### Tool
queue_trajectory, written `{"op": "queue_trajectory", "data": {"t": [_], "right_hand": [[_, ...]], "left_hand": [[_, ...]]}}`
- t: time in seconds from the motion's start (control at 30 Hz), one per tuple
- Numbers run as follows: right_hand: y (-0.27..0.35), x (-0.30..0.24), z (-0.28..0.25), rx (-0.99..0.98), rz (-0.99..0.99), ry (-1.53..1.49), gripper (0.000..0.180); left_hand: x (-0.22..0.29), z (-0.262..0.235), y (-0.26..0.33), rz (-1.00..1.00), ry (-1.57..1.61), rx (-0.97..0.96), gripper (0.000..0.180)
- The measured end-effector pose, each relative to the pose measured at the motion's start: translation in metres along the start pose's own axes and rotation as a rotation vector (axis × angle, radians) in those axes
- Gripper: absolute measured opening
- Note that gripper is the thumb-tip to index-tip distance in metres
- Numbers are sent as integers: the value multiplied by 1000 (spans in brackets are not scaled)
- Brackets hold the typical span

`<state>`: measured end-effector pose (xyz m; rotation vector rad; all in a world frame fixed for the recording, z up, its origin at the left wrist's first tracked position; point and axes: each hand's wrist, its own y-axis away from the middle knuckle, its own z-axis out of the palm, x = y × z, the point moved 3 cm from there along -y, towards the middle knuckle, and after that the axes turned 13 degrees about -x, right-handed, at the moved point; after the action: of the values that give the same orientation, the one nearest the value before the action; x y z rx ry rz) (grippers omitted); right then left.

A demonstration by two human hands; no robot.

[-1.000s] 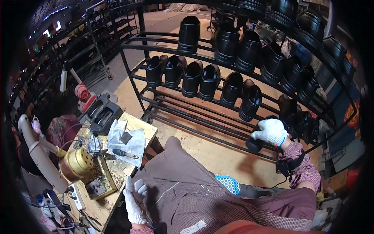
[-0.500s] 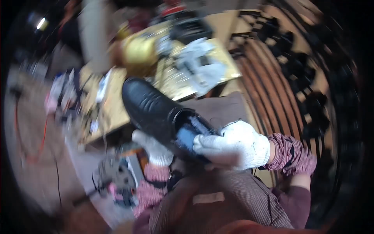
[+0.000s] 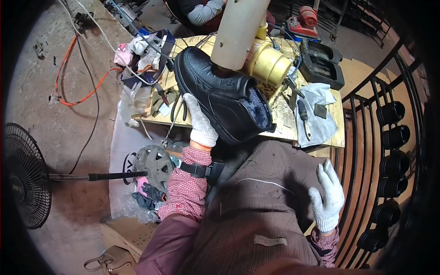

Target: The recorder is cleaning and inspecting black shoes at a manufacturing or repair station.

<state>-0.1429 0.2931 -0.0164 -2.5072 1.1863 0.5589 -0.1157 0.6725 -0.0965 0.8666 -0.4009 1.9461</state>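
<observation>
A black leather shoe with a thick sole and dark blue fuzzy lining is held up over the workbench, toe pointing to the far left. My left hand, in a white knit glove, grips it from the sole side; some of its fingers are hidden by the shoe. My right hand, gloved alike, is off the shoe beside my right knee, its fingers apart and nothing in it. On the bench, a screwdriver-like tool with a dark handle lies on a pale blue cloth.
A wide pale pipe with a yellow flexible duct rises over the bench. Black trays sit at its far right. Racks holding several black shoes line the right side. A fan stands left. Across the bench is another person's sleeve.
My right hand has come out of the shoe opening and moved down to the right, opening. The shoe, still in my left hand, has turned so its outer side shows. The view has shifted.
</observation>
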Motion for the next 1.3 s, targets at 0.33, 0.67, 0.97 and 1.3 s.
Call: {"op": "queue_trajectory", "data": {"t": [0.33,0.67,0.97,1.3], "right_hand": [[-10,17,15,-16,11,-36,44],[-27,29,16,-46,-32,22,44],[-77,-1,9,-102,-250,128,54],[-152,-73,40,89,-691,200,54]], "left_hand": [[17,20,8,-43,-167,-72,84],[50,33,-20,134,-128,-23,52],[60,54,-60,266,-152,110,55],[38,58,12,69,-65,-34,63]]}}
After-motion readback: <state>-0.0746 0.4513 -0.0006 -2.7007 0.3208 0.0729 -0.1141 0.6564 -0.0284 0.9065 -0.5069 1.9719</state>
